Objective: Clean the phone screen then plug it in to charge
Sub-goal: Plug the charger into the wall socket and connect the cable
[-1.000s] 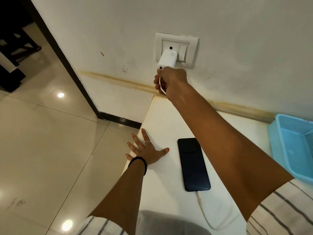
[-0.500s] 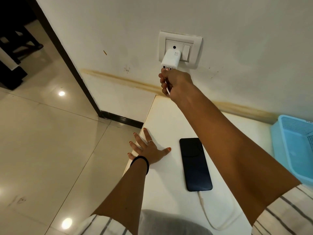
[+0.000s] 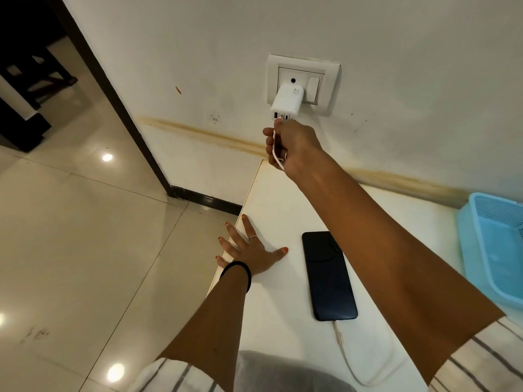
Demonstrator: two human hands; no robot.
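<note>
A black phone (image 3: 328, 275) lies face up on the white table (image 3: 283, 199), its screen dark. A white cable (image 3: 343, 352) runs from its near end and curves off behind my right arm. My right hand (image 3: 294, 145) reaches up to the wall and grips the cable's other end right below the white charger (image 3: 287, 101), which sits in the wall socket (image 3: 304, 80). The plug tip meets the charger's underside ports. My left hand (image 3: 250, 251) rests flat with spread fingers on the table's left edge, left of the phone.
A light blue plastic basket (image 3: 493, 244) stands at the table's right side. The tiled floor (image 3: 85, 236) spreads to the left, with a dark door frame (image 3: 113, 89) and dark furniture (image 3: 22, 89) beyond. A grey cloth (image 3: 283, 372) lies at the table's near edge.
My right hand has dropped slightly below the charger, showing its underside ports. The left hand and the phone have stayed where they were.
</note>
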